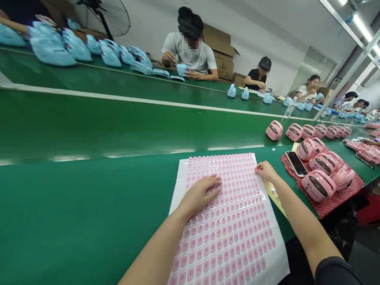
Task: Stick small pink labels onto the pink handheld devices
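A large white sheet of pink oval stickers (pixel 228 225) lies before me on the green bench, its near end reaching the bottom of the view. My left hand (pixel 200 196) rests flat on its upper middle, fingers stretched to the right. With thumb and fingers pinched, my right hand (pixel 266 171) holds the sheet's far right edge. A yellow sheet (pixel 276 198) is partly hidden beneath it and beside my right forearm. Farther right, several pink plastic cases with handles (pixel 319 185) sit on a red mat (pixel 319 209), along with a phone (pixel 296 163).
A row of pink cases (pixel 293 132) stands on the green conveyor belt (pixel 133 126). Beyond a pale rail (pixel 118 99), light-blue shells (pixel 50 49) line the far bench. A co-worker (pixel 192 51) there handles a blue shell. A clear bottle (pixel 290 107) stands near the rail.
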Demonstrator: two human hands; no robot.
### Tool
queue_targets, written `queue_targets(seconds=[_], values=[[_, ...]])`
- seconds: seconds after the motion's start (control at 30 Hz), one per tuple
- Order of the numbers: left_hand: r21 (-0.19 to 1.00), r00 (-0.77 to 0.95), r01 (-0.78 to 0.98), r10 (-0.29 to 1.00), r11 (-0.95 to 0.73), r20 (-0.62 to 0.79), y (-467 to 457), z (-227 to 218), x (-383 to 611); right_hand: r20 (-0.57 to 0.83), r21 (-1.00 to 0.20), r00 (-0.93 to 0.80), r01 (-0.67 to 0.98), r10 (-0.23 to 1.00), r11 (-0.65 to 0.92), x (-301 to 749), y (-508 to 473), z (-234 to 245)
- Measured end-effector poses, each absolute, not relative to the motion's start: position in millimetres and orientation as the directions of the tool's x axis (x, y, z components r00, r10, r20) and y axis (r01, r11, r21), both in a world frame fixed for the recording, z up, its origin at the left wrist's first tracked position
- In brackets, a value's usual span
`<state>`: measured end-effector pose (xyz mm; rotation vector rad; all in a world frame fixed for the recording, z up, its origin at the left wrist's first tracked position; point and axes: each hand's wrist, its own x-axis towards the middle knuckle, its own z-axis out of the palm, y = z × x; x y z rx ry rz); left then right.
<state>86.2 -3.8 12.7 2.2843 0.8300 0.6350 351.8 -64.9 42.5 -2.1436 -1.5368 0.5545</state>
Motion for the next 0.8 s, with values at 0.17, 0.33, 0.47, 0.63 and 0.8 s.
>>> queue_targets(seconds=[0.17, 0.33, 0.47, 0.63, 0.8], values=[[0.687, 0.691, 0.390, 0.688, -0.614, 0.222, -3, 11, 86, -0.058, -0.567, 0.316, 0.770, 0.947, -0.291, 356, -63, 34], [0.687, 0.687, 0.400, 0.695, -0.607, 0.214, -3, 10, 87, -0.010, -0.597, 0.348, 0.750, 0.938, -0.284, 355, -63, 31], [0.681, 0.688, 0.405, 0.694, -0.610, 0.212, -4, 11, 87, 0.009, -0.624, 0.379, 0.725, 0.925, -0.291, 352, -66, 29], [0.671, 0.690, 0.407, 0.690, -0.619, 0.218, -4, 12, 87, -0.010, -0.654, 0.378, 0.698, 0.926, -0.292, 356, -70, 30], [0.668, 0.692, 0.404, 0.686, -0.625, 0.223, -4, 11, 87, -0.121, -0.628, 0.318, 0.710, 0.941, -0.320, 363, -66, 33]])
